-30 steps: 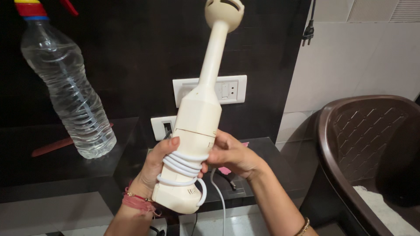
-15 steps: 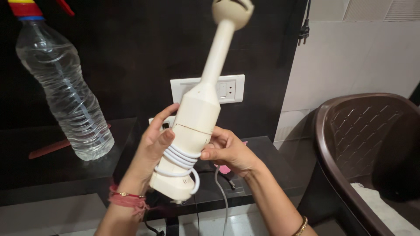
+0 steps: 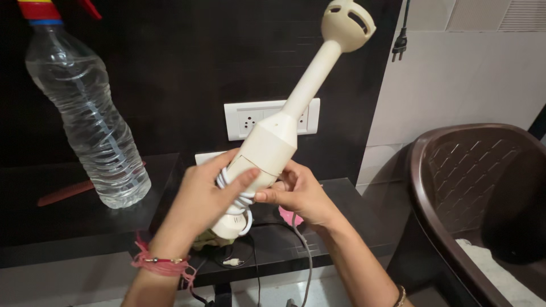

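Both hands clamp the cream hand blender [image 3: 273,148] above the dark table [image 3: 341,216]: left hand [image 3: 207,196] wraps its cord-wound grip, right hand [image 3: 298,193] pinches the white cord [image 3: 242,199]. Its long axis points toward 1 o'clock.

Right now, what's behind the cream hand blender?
Behind the cream plastic hand blender: a white wall socket plate on the dark panel. Its middle is covered by the blender's shaft.
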